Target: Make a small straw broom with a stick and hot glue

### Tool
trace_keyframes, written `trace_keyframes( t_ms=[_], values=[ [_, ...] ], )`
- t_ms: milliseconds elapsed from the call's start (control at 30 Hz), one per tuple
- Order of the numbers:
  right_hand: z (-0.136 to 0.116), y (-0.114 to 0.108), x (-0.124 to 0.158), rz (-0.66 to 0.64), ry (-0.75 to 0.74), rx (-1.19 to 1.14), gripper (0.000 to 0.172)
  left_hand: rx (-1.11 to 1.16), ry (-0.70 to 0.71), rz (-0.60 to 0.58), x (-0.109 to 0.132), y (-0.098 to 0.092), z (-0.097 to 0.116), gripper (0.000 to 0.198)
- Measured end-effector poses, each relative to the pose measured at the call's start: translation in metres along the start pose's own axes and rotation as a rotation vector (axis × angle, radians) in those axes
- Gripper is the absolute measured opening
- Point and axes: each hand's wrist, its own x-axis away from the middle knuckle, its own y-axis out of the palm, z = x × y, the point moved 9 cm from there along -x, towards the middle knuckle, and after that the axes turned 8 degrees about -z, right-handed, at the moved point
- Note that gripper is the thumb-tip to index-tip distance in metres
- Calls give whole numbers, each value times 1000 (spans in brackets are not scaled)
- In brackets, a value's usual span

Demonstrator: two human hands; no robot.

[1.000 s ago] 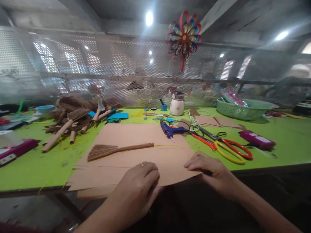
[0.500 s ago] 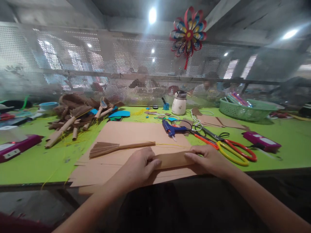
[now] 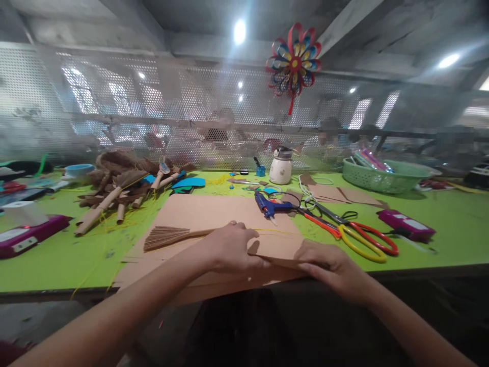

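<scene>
Pinches the left end of a brown paper flap (image 3: 280, 247) with the left hand (image 3: 233, 247), fingers curled close together over the top, thumb tucked beneath and hidden. Holds the flap's right end with the right hand (image 3: 330, 265), fingers pressed together and laid along its near edge. Keeps the flap lifted a little above a stack of brown paper sheets (image 3: 214, 209) at the near edge of the green table (image 3: 439, 244); cannot tell whether a loose piece or a folded corner of the top sheet. Just behind the left hand, on the stack, a small broom of thin sticks (image 3: 171, 236), fanned end to the left. Beyond the flap, a blue glue gun (image 3: 269, 205); to its right, scissors (image 3: 359, 237) with red and yellow handles, near the right hand but apart from it. Farther left, a pile of rolled paper brooms (image 3: 114, 186).
</scene>
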Motion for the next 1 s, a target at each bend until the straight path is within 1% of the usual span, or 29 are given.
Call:
trace_keyframes(
  t_ms=[100,167,233,300,367,433,500,533,600,667,700,767,833,900,1000],
  values=[
    [-15,2,10,57,-141,53,13,-56,31,-81,0,1,8,68],
    [-22,5,15,92,-200,94,17,-81,60,-140,1,1,14,70],
    [-25,10,19,119,-235,133,23,-100,89,-179,3,1,19,77],
    [-27,16,25,158,-254,177,30,-103,94,-183,2,1,19,87],
    [-28,21,32,209,-274,226,38,-99,81,-158,1,0,16,95],
    [-33,25,38,267,-306,281,42,-96,68,-118,0,-1,12,98],
    [-41,28,40,306,-309,349,41,-82,52,-87,0,-2,9,95],
    [-43,29,38,302,-268,395,37,-76,50,-84,1,-2,8,93],
    [-45,31,26,242,-128,501,28,-54,54,-68,3,-2,8,90],
    [-46,33,11,145,-17,565,21,-33,68,-49,4,-1,7,87],
    [-47,34,3,88,11,573,19,-19,70,-38,5,-1,6,87],
    [-49,38,-9,-20,32,554,18,25,67,-17,5,0,2,88],
    [-50,39,-18,-77,27,516,20,97,79,17,7,-1,1,86],
    [-51,37,-21,-79,16,475,21,167,136,72,11,-6,5,73],
    [-54,31,-20,-37,-3,412,21,246,252,151,21,-11,17,46]
  ],
)
